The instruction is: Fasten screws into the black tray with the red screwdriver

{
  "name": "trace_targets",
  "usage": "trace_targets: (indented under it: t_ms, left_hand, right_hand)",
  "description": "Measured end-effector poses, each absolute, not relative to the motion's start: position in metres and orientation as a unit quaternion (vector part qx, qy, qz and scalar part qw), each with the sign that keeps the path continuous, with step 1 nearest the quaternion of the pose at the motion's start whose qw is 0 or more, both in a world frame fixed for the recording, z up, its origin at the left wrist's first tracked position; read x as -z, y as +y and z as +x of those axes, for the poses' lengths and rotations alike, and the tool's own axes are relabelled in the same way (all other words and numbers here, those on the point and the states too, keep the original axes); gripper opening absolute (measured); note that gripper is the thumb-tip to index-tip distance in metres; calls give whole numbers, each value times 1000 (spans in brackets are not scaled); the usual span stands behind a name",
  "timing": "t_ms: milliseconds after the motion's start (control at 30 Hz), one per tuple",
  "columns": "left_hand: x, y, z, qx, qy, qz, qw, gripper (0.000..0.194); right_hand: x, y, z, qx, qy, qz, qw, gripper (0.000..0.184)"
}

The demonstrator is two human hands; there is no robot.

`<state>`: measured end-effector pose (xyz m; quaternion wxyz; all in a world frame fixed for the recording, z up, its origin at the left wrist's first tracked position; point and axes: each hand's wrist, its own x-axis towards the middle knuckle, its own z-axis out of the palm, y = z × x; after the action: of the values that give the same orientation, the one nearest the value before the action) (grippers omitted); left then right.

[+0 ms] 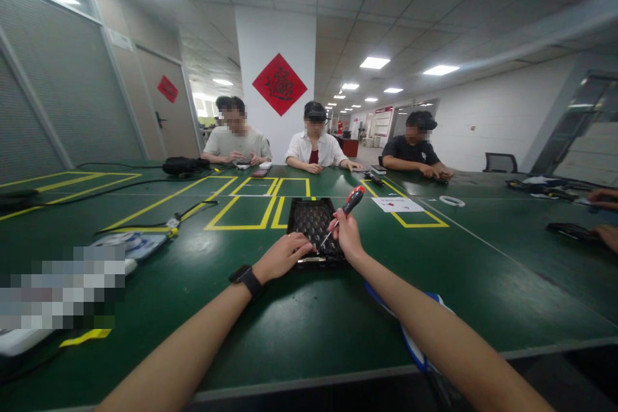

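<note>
A black tray-like case (pixel 311 215) with rows of small compartments or parts lies on the green table in front of me. My right hand (pixel 347 237) is closed round a screwdriver (pixel 354 201) with a red and black handle. Its thin shaft slants down to the left, and its tip is at the near part of the case. My left hand (pixel 286 253), with a dark band on the wrist, reaches over the near left edge of the case. Its fingers are pressed together beside the screwdriver tip; whatever they pinch is too small to make out.
Yellow tape lines mark the green table (pixel 299 322). A white paper (pixel 396 205) and a white ring (pixel 452 201) lie beyond my right hand. Cables and a pouch-like item (pixel 140 244) are at the left. Three people sit opposite; another person's hands (pixel 606 199) show at the right.
</note>
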<state>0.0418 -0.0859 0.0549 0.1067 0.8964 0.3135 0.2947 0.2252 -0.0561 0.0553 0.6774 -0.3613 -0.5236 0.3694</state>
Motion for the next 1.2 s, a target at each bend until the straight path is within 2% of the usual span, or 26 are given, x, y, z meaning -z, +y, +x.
trace_targets:
  t_ms: [1200]
  left_hand:
    - [-54,-86,41,-286,308,900,111,45]
  right_hand:
    - [-55,-56,225,-355,-533,-369,673,35]
